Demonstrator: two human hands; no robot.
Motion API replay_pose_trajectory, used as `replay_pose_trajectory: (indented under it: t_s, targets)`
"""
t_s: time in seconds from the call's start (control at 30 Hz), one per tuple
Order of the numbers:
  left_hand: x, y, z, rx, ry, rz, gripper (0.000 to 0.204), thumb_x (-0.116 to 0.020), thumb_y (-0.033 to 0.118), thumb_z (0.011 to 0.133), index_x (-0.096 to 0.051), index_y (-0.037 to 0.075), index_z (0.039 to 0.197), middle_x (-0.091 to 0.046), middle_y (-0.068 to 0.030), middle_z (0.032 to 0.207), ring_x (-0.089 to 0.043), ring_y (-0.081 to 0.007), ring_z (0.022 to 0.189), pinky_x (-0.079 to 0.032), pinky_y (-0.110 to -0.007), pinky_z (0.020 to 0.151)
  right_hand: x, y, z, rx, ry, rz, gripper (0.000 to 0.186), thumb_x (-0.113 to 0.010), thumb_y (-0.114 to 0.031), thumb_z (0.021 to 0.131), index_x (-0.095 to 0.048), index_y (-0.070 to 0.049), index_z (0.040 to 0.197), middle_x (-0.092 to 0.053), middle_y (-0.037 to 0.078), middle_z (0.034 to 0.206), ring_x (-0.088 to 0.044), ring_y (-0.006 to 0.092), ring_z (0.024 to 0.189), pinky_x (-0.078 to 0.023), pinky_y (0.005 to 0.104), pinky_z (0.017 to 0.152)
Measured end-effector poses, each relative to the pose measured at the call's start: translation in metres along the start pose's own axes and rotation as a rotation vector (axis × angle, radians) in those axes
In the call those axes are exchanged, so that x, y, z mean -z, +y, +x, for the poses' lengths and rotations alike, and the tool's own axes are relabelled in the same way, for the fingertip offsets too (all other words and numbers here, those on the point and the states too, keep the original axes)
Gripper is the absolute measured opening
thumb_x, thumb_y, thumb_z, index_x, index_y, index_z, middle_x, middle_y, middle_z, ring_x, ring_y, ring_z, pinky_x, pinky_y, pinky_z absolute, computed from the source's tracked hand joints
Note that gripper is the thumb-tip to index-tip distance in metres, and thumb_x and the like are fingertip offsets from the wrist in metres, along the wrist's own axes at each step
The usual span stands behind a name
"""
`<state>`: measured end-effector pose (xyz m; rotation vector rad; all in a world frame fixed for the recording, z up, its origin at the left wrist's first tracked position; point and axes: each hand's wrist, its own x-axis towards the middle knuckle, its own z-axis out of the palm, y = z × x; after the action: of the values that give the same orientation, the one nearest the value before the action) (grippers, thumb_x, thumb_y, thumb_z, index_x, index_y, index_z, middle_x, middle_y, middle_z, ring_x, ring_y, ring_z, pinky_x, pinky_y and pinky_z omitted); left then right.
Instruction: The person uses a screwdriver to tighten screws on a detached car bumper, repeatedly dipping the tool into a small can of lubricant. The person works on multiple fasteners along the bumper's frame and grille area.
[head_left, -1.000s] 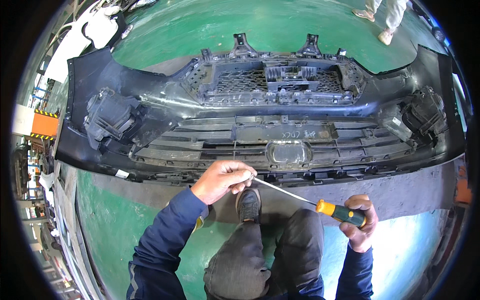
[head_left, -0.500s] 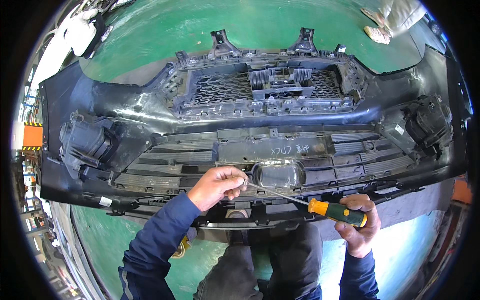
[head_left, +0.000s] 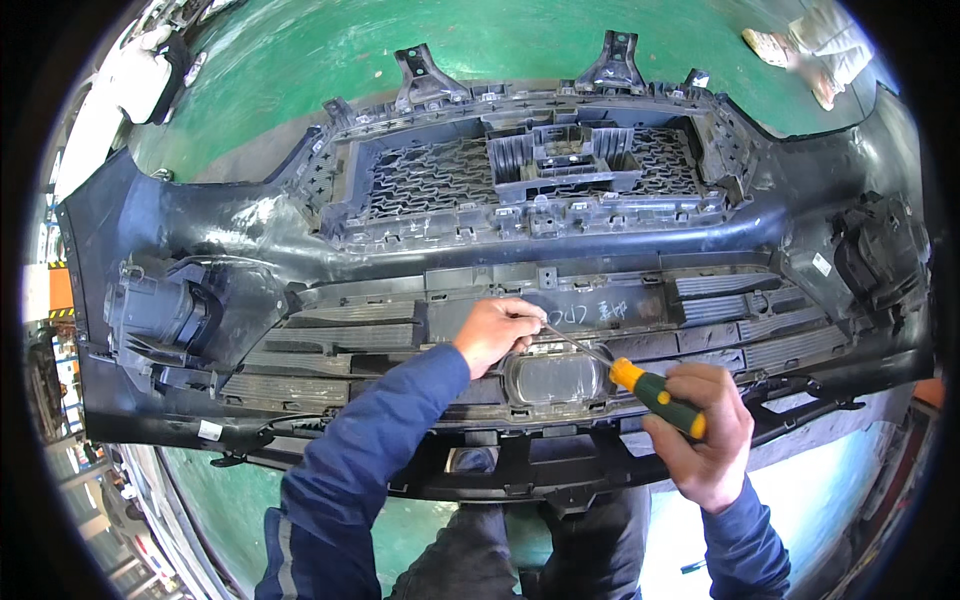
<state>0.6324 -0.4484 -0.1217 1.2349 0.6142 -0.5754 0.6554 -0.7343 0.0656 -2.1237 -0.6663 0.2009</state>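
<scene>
My right hand (head_left: 703, 432) is closed round the yellow and dark green handle of a screwdriver (head_left: 660, 396). Its thin metal shaft slants up and left to the fingertips of my left hand (head_left: 496, 334). Those fingers are pinched together at the shaft's tip; whatever small thing they hold there is too hidden to name. Both hands are over the lower grille of a large black car bumper (head_left: 380, 247), which lies with its ribbed inner side up. Just below the left fingertips is the grille's rectangular centre panel (head_left: 557, 380).
Two brackets (head_left: 612, 65) stick up from the bumper's far edge, and bulky black housings (head_left: 160, 308) sit at both ends. Beyond lies green floor (head_left: 520, 50). Another person's legs and shoes (head_left: 770, 47) show at upper right. An orange block (head_left: 61, 291) stands at far left.
Both hands and the screwdriver have shifted farther over the grille, the left also to the right. The screwdriver now slopes more steeply. The view has moved, and the other person's feet have changed position.
</scene>
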Motion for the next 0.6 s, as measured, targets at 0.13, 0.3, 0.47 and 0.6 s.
replay_pose_trajectory:
  t_s: [0.13,0.3,0.47,0.6]
  targets:
    - [-0.006,-0.018,0.03,0.025,0.07,-0.012,0.015,-0.072,0.002,0.097,-0.078,-0.002,0.11,-0.073,-0.0053,0.091,-0.064,-0.0094,0.073,-0.053,-0.025,0.062,-0.02,0.002,0.025,0.084,-0.073,-0.075,0.045,-0.085,0.0,0.075,-0.063,-0.002,0.114,-0.067,0.019,0.11,-0.072,0.0339,0.087,-0.061,0.04,0.074]
    - [0.007,-0.034,0.038,0.048,0.05,-0.075,0.013,-0.071,0.004,0.098,-0.076,-0.001,0.108,-0.072,-0.0044,0.089,-0.063,-0.0086,0.07,-0.052,-0.024,0.062,-0.038,0.004,0.035,0.118,-0.093,-0.126,0.044,-0.086,-0.001,0.074,-0.063,-0.002,0.112,-0.068,0.019,0.11,-0.072,0.0333,0.086,-0.061,0.0399,0.071]
    - [0.017,-0.035,0.041,0.055,0.015,-0.166,0.011,-0.07,0.005,0.099,-0.074,0.002,0.109,-0.072,-0.0051,0.092,-0.064,-0.0097,0.072,-0.053,-0.025,0.063,-0.044,0.002,0.039,0.165,-0.121,-0.14,0.047,-0.087,-0.002,0.073,-0.063,-0.002,0.113,-0.068,0.019,0.11,-0.072,0.0325,0.084,-0.061,0.0388,0.07]
    - [0.022,-0.031,0.039,0.061,-0.042,-0.267,0.012,-0.07,0.009,0.101,-0.072,0.003,0.111,-0.073,-0.0069,0.096,-0.066,-0.0109,0.074,-0.054,-0.025,0.064,-0.038,-0.001,0.041,0.179,-0.118,-0.134,0.048,-0.088,-0.003,0.072,-0.063,-0.003,0.112,-0.068,0.019,0.109,-0.072,0.0313,0.084,-0.061,0.0378,0.068]
